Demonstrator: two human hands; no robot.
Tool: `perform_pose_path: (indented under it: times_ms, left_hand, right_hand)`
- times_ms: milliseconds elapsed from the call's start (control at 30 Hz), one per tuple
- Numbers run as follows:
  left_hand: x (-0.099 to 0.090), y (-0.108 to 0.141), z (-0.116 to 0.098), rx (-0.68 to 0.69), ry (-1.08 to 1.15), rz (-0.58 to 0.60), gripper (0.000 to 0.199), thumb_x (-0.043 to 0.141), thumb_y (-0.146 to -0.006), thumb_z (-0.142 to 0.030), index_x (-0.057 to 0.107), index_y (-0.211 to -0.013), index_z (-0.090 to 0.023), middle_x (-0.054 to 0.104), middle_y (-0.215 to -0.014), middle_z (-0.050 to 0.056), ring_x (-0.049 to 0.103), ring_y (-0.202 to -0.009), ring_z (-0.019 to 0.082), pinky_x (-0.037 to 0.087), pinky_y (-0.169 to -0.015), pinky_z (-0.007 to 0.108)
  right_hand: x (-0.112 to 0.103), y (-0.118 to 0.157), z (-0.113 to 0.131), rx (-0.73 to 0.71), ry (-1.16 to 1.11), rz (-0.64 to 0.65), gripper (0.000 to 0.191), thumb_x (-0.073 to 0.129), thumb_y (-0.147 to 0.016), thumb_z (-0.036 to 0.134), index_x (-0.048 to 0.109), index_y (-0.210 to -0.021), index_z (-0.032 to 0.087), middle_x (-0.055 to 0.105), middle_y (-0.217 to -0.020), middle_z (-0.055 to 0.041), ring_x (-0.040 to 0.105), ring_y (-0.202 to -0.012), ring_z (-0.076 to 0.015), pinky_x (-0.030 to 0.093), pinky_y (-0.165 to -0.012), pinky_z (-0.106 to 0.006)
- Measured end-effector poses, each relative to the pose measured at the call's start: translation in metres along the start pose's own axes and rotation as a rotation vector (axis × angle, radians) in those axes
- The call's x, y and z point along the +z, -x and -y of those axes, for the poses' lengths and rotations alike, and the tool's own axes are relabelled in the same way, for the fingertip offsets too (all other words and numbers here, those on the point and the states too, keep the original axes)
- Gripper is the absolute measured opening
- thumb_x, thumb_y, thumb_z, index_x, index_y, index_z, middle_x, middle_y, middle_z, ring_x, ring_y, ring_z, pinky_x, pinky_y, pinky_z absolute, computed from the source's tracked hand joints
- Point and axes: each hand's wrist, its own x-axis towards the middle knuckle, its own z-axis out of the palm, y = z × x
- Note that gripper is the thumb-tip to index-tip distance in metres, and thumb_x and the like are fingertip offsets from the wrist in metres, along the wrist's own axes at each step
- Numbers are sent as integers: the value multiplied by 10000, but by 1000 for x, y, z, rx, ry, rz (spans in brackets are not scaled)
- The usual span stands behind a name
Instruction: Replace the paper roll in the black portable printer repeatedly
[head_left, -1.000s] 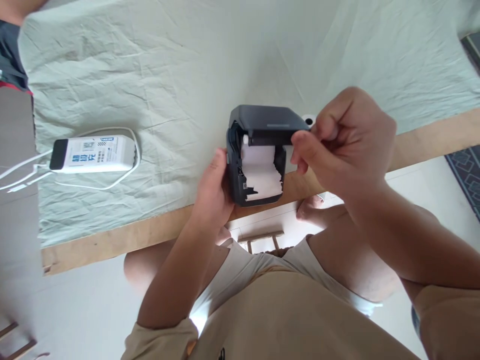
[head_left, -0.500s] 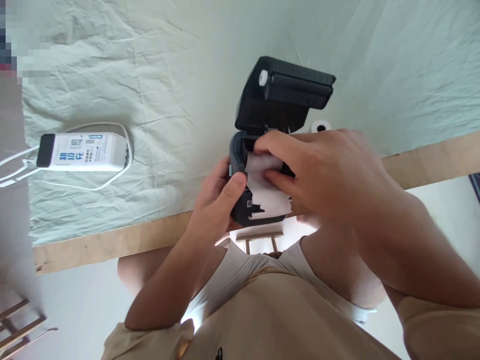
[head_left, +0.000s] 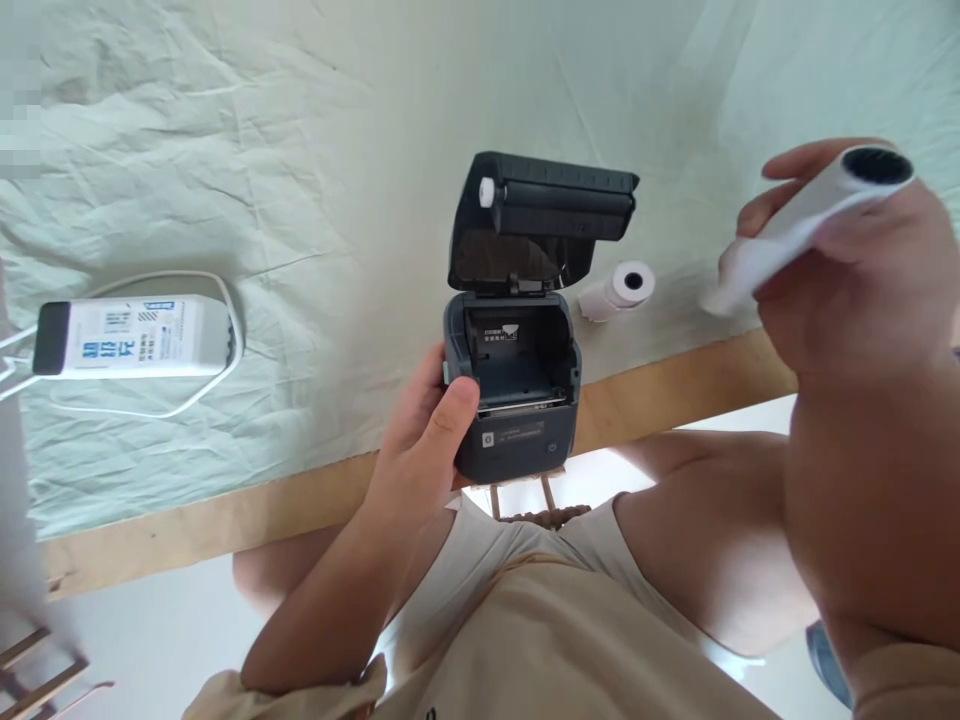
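A dark grey label printer (head_left: 517,440) sits at the table's front edge with its lid (head_left: 544,190) swung up. Its paper bay shows bare inside, with a small printed sticker on the back wall. My left hand (head_left: 427,430) grips the printer's left side, thumb on top near the bay. Off to the right, above the table, my right hand (head_left: 862,260) is closed around a white paper roll (head_left: 795,220) with a dark hollow core; the roll's lower end is smeared by motion. A second white paper roll (head_left: 619,290) lies just right of the printer.
A white power strip (head_left: 150,335) with a black end and a looped white cable (head_left: 187,405) rests at the left. Pale green cloth (head_left: 337,150) covers the table, whose wooden edge (head_left: 210,520) runs along the front. Wooden stool parts (head_left: 45,660) show at lower left.
My right hand has lifted the paper roll out of the printer and carried it to the right. The bay and the second roll are now uncovered. My left hand still holds the printer.
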Motion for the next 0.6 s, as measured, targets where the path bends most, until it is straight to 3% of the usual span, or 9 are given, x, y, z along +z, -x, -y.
perform_pose_path:
  times_ms: [67,133,233,333,433,533,600]
  left_hand:
    - [0,1,-1,-23,-2,28,497,860,-891,-638,818,-1179,-236,761,-792,17,661,-504,139,491,-363,204]
    - [0,2,-4,-62,-13,59,484,822,-920,-651,804,-1193,-251,708,-711,-7,575,-419,118,406,-307,202]
    - [-1,4,-8,-70,-68,52,464,797,-950,-634,805,-1225,-261,784,-870,35,720,-599,169,557,-446,223]
    - [-5,6,-5,-65,-101,17,421,779,-978,-592,825,-1232,-260,820,-1007,68,782,-757,210,631,-563,250]
    - [-9,8,3,10,-74,-51,367,783,-990,-548,831,-1241,-285,833,-1131,65,817,-899,231,700,-726,300]
    - [-9,9,5,5,-80,-93,336,800,-978,-548,845,-1196,-296,835,-1132,58,817,-910,217,694,-724,268]
    - [-8,9,3,-18,-80,-88,342,811,-962,-566,854,-1157,-287,833,-1101,59,813,-888,218,691,-702,255]
  right_hand:
    - [7,8,-1,54,1,-73,261,757,-934,484,750,-1018,238,697,-857,-55,619,-649,-157,426,-530,-351]
    - [9,14,7,41,160,-74,274,866,-845,434,681,-921,246,708,-870,-46,650,-717,-178,489,-629,-380]
    - [9,17,18,-8,339,57,297,839,-895,452,610,-904,263,751,-907,-65,734,-890,-243,563,-782,-427]
    - [12,15,13,-69,378,64,282,816,-931,446,597,-970,272,782,-1026,-100,760,-1019,-267,594,-888,-446]
    - [19,11,-1,-94,422,19,343,846,-902,376,616,-1140,284,795,-1164,-99,772,-1043,-263,597,-901,-436]
    - [23,8,-7,-58,500,56,531,879,-841,295,620,-1304,311,822,-1138,-67,786,-959,-259,589,-806,-408]
    - [21,9,-2,-100,539,57,603,870,-839,298,614,-1385,313,822,-1197,-85,793,-1052,-291,601,-844,-430]
